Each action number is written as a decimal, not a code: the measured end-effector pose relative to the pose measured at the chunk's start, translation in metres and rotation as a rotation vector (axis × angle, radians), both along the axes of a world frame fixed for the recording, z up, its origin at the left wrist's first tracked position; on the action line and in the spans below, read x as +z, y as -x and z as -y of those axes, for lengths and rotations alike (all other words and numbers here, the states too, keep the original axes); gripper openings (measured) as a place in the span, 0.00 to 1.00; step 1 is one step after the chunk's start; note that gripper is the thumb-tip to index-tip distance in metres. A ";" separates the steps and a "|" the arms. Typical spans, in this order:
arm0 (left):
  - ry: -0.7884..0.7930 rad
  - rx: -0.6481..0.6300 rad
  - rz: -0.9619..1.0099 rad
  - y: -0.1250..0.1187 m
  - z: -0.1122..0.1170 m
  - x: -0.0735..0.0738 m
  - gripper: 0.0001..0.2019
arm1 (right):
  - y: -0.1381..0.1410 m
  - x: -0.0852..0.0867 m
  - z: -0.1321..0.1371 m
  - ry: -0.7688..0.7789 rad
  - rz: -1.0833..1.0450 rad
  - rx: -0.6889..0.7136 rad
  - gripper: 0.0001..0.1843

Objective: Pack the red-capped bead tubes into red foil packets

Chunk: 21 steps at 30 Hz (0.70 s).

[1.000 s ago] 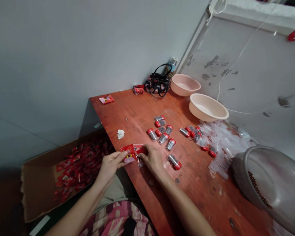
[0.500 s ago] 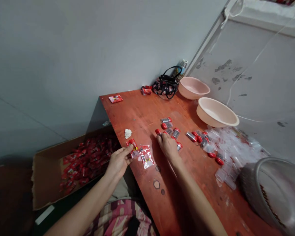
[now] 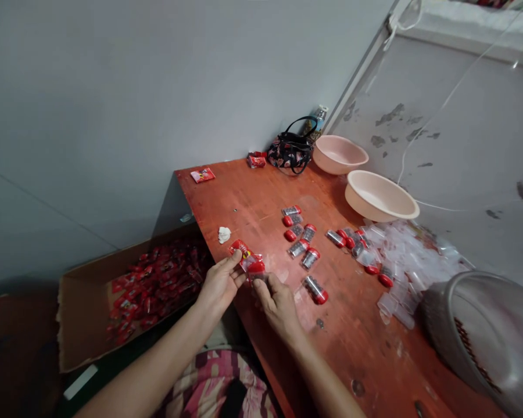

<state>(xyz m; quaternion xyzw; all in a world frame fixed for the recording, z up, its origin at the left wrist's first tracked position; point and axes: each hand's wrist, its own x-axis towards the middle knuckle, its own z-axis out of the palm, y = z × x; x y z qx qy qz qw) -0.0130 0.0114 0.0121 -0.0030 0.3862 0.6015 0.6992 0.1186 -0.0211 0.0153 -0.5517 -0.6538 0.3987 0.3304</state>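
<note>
Head view: bare left hand [image 3: 220, 284] and right hand [image 3: 279, 307] pinching a red-and-clear plastic packet [image 3: 247, 258] over the orange-red wooden tabletop [image 3: 244, 197]. Beyond: red-capped clear vials [image 3: 307, 255], round pale-pink plastic basins [image 3: 377, 196], and loose clear plastic sleeves [image 3: 414, 255]. Lower left: open brown cardboard box [image 3: 85, 325] of red packets, below a grey wall [image 3: 113, 116].

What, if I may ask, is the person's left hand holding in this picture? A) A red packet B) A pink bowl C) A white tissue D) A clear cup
A. The left hand pinches a red packet between its thumb and fingers, just above the table.
</note>
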 end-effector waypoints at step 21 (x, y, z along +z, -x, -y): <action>-0.397 -0.488 -0.251 -0.002 0.008 0.007 0.12 | -0.001 -0.006 -0.009 0.322 -0.482 0.075 0.17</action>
